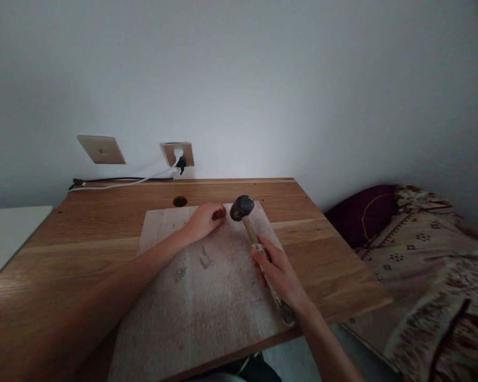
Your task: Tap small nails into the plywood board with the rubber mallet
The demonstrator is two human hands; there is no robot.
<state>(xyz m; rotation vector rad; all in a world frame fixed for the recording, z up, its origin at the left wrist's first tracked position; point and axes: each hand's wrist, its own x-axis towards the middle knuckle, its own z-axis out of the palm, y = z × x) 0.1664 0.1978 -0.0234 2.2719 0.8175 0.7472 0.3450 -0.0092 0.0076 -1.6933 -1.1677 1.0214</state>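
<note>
Hammer (242,207) head sits just beside our left hand (201,223), curled on a red bit (219,214). Risky?

Yes: our right hand (276,271), wrapped round the handle (252,231), could clip those fingers (211,218), or knock the metal bits (179,274) lying on the board (207,323) mid-worktop (322,254).

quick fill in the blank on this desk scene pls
The right hand grips the hammer by its ____ handle. The left hand has a small ____ thing at its fingertips. The metal bits on the board lie nearer the ____ hand. Behind the desk, the plug sits in a socket on the ____.

wooden; red; left; wall
</note>
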